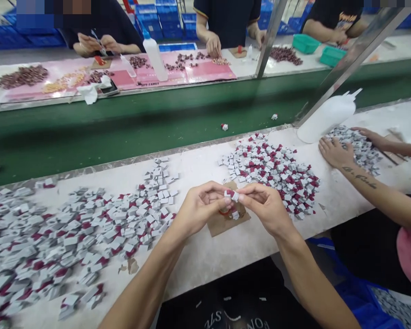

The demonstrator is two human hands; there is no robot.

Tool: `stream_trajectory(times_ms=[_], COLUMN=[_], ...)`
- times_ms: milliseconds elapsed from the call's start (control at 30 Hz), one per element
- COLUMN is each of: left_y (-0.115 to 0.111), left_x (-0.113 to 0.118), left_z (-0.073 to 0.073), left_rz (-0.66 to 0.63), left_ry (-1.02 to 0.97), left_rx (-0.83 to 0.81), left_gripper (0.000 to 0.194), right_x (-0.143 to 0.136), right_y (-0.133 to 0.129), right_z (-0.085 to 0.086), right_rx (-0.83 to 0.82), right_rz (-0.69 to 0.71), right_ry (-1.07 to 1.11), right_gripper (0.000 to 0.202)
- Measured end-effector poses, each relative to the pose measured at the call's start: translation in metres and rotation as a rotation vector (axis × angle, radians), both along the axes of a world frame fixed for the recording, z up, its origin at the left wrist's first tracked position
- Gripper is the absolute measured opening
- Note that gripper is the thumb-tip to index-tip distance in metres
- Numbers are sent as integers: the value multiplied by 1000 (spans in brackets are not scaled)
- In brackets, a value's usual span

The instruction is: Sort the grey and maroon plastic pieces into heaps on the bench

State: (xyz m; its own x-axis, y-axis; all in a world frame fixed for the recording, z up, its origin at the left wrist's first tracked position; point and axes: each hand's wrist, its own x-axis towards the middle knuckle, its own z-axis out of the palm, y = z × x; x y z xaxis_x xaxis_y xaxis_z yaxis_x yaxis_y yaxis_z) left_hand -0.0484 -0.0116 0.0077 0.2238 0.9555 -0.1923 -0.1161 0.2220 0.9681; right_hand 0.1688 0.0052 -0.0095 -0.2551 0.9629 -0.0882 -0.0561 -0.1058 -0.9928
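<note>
The left hand (201, 208) and the right hand (266, 208) meet over a piece of cardboard (219, 228) on the surface (197, 160), sharing one small grey and dark-red part (231, 195). On each hand the thumb and forefinger are nearly closed, with only the part's thickness between the tips. The left fingers grip it from its left end, the thumb pressed on the near side; the right fingers pinch the other end. The remaining fingers of both hands curl loosely inward; whether any of them touch the part, I cannot tell. The part is raised above the cardboard, its dark-red patch facing up between the grey ends.

Beneath the hands, another part (235, 214) rests on the cardboard, next to something orange-red, mostly hidden. A broad heap (89, 228) of similar parts spreads to the left, and a tighter pile (270, 171) sits just beyond the right hand. Farther right, near a white bottle (329, 118), a co-worker's hand (337, 151) lies spread against grey pieces (358, 146).
</note>
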Motion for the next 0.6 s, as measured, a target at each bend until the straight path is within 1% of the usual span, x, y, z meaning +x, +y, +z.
stream_trajectory(times_ms=[100, 267, 333, 400, 467, 500, 567, 600], left_y=[12, 38, 49, 61, 75, 82, 97, 105], left_x=[-7, -24, -32, -40, -48, -53, -64, -70], left_z=[2, 7, 6, 1, -5, -9, -17, -21], left_rz=[-17, -64, -77, -76, -34, 2, 106, 179], left_ry=[41, 149, 165, 161, 147, 146, 183, 228], left_rx=[53, 118, 118, 105, 92, 85, 59, 37], left_gripper=[27, 18, 19, 23, 27, 28, 29, 27], right_x=[-5, -18, -24, -32, -42, -48, -63, -71], right_y=[11, 35, 46, 60, 80, 91, 119, 135], right_z=[-1, -8, -10, -11, -10, -9, -8, -7], right_rx=[17, 12, 12, 25, 53, 71, 103, 115], right_rz=[21, 61, 72, 91, 135, 160, 175, 158], right_ry=[-17, -13, -19, -40, -87, -145, -322, -417], right_gripper=[33, 41, 39, 37, 34, 31, 25, 25])
